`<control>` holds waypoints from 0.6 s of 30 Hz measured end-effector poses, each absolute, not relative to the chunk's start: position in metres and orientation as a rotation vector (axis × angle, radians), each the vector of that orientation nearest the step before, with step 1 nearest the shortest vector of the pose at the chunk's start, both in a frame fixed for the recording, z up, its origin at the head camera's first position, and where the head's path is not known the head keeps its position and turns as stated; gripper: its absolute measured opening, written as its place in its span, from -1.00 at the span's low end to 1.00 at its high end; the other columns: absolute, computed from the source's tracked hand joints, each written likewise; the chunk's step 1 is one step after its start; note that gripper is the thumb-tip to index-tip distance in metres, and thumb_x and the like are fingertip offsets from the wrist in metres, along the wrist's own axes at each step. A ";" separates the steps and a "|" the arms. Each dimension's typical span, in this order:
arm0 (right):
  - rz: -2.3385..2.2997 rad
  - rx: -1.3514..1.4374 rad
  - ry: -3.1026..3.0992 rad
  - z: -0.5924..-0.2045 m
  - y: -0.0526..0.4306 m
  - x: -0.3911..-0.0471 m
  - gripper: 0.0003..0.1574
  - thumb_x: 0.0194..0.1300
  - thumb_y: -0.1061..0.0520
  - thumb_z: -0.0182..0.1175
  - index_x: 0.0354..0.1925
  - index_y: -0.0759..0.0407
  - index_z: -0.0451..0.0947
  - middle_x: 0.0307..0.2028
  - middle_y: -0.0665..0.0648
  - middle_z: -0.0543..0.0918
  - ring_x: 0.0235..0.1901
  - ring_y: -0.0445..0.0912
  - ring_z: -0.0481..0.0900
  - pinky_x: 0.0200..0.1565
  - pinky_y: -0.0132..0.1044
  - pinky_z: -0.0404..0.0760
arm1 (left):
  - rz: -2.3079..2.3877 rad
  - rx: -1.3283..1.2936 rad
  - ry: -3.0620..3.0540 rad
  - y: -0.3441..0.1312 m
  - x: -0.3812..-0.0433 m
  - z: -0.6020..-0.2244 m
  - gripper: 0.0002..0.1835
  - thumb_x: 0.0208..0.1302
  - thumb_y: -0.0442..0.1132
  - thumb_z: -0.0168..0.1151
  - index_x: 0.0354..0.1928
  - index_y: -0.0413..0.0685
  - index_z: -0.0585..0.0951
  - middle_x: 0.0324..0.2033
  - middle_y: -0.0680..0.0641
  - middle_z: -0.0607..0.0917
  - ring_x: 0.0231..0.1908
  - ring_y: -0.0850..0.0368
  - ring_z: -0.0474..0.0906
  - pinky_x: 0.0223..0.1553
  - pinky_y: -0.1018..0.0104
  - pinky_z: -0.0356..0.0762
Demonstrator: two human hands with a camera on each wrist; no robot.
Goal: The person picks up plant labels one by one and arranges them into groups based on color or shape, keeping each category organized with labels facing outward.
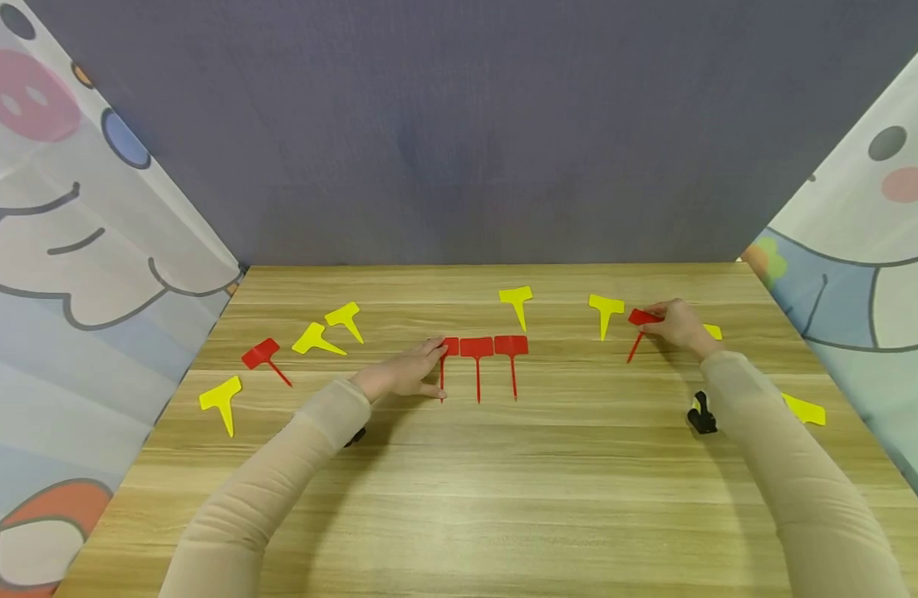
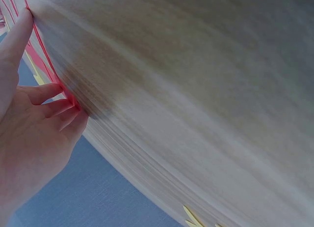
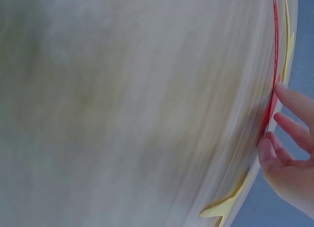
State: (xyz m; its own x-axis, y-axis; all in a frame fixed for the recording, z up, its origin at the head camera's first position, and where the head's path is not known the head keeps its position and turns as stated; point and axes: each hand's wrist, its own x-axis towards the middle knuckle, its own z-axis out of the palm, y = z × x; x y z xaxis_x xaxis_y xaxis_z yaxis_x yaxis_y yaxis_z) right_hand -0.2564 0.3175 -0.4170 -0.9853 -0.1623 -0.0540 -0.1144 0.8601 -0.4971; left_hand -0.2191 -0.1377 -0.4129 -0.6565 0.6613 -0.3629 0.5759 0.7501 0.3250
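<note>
Three red T-shaped plant labels stand in a row mid-table in the head view, stems toward me. My left hand [image 1: 402, 374] rests on the leftmost red plant label [image 1: 451, 345], fingertips on its head and thumb at the stem's tip. Right beside it lie the middle red label [image 1: 477, 348] and the right-hand one [image 1: 512, 345]. Farther right, my right hand [image 1: 679, 324] pinches the head of another red plant label [image 1: 642, 316], its stem slanting down to the left. The right wrist view shows thumb and fingertips at that label's head [image 3: 269, 116].
Yellow plant labels lie at left [image 1: 223, 403], at the back [image 1: 516, 301] and near my right hand [image 1: 606, 309]. One red label [image 1: 261, 354] is at the left. A yellow label [image 1: 805, 409] lies beyond my right sleeve. A grey panel [image 1: 473, 133] borders the table's back edge.
</note>
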 end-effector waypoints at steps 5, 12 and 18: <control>-0.805 -0.139 2.929 -0.419 0.317 -0.256 -0.43 0.08 0.22 0.18 -0.02 0.61 0.34 -0.07 0.57 0.39 -0.08 0.36 0.36 -0.05 0.11 0.35 | 0.260 0.942 2.480 -0.138 -0.218 -0.412 -0.08 0.15 0.10 0.09 0.31 -0.34 -0.07 0.33 -0.27 -0.21 0.31 -0.14 -0.25 0.28 0.08 -0.15; -0.857 -0.073 2.901 -0.419 0.317 -0.257 -0.39 0.08 0.22 0.18 0.02 0.60 0.31 0.00 0.59 0.33 -0.04 0.36 0.31 0.00 0.11 0.32 | 0.272 0.934 2.472 -0.137 -0.218 -0.411 -0.09 0.16 0.09 0.09 0.31 -0.35 -0.08 0.33 -0.26 -0.22 0.31 -0.13 -0.27 0.28 0.08 -0.17; -0.923 -0.031 2.867 -0.421 0.319 -0.256 -0.39 0.11 0.19 0.18 0.05 0.56 0.31 0.03 0.56 0.32 -0.01 0.33 0.30 -0.01 0.09 0.33 | 0.258 0.924 2.475 -0.137 -0.219 -0.411 -0.08 0.15 0.10 0.09 0.32 -0.33 -0.09 0.33 -0.25 -0.22 0.32 -0.12 -0.28 0.29 0.09 -0.18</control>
State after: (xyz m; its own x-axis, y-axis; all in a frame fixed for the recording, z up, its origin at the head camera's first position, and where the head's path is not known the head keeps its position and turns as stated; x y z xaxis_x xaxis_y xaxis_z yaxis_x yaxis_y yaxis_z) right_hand -0.2557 0.3194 -0.4211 -0.9914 -0.0594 -0.1168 0.0199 0.8127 -0.5824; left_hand -0.2187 -0.1371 -0.4110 -0.6554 0.6567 -0.3731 0.5657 0.7541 0.3337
